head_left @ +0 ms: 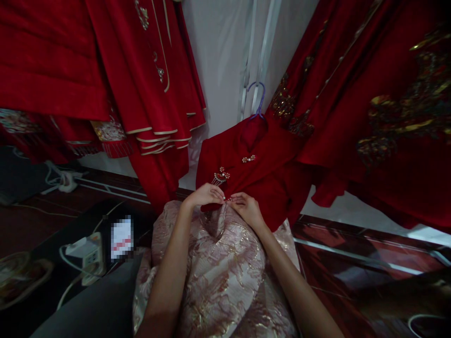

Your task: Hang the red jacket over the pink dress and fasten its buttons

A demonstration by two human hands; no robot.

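Note:
A red jacket (253, 178) hangs on a purple hanger (259, 96) and drapes down toward my lap. It has a knot button (248, 159) near the collar and a beaded tassel ornament (220, 177) on its left front. My left hand (206, 195) and my right hand (246, 206) meet at the jacket's lower front edge, fingers pinched together on the fabric between them. What sits between the fingertips is too small to make out. Under my forearms lies pink and gold brocade cloth (225, 272).
Red embroidered gowns hang at the left (116, 75) and right (380, 108). A white wall (225, 51) is behind. A power strip (89, 253) with white cables sits on a dark surface at the lower left. Glossy dark red floor tiles (338, 258) spread to the right.

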